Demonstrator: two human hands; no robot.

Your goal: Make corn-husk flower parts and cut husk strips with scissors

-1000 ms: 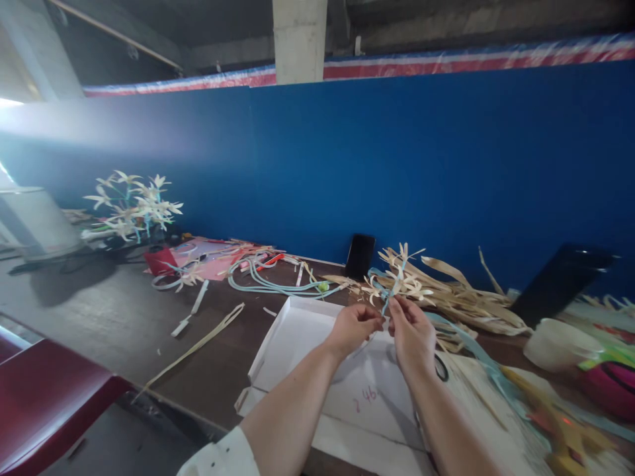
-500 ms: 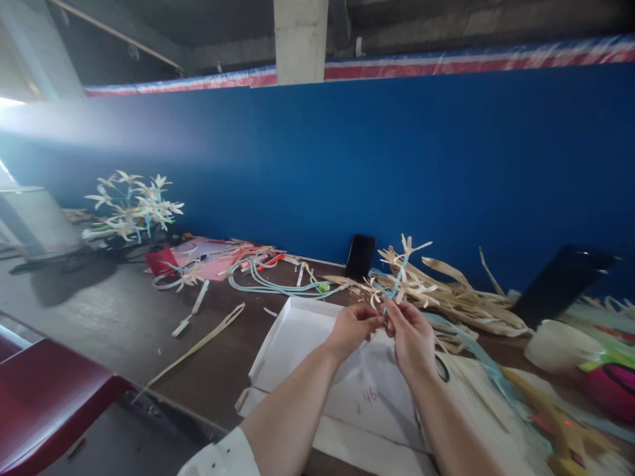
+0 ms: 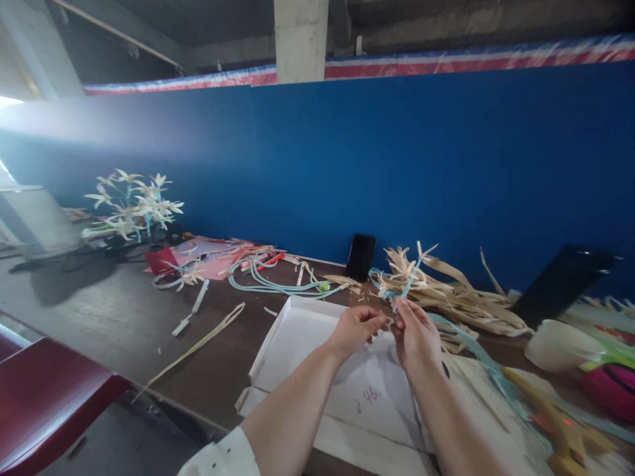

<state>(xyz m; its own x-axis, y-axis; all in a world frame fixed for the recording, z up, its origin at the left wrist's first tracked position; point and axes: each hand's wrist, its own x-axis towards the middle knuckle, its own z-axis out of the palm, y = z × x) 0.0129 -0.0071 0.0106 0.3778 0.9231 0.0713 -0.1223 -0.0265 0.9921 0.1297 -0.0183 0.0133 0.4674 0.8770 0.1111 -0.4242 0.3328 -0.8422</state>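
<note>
Over an open white cardboard box (image 3: 302, 337), my two hands work close together, fingertips almost meeting. My right hand (image 3: 414, 330) is closed in a pinch on the light-blue stem of an artificial flower spray (image 3: 409, 284). Its pale, dried-husk petals rise above the fingers and tilt to the right. My left hand (image 3: 360, 330) is also pinched shut, just left of the stem's lower end. A small pale bit shows at its fingertips, too small to name. Behind the flower lies a pile of dried husks (image 3: 461, 297), which partly blends with its petals.
A finished-looking flower bunch (image 3: 133, 208) stands at the left. Coiled pale-blue tubing (image 3: 268, 285) and a black phone (image 3: 360, 256) lie along the blue partition (image 3: 421, 152). At the right are a yellow glue gun (image 3: 560, 423) and a white cup (image 3: 563, 345). A red chair (image 3: 54, 410) stands lower left.
The flower spray has swung right and tilted with my right hand, which moved slightly right. A small gap now shows between my fingertips. My left hand has shifted only a little.
</note>
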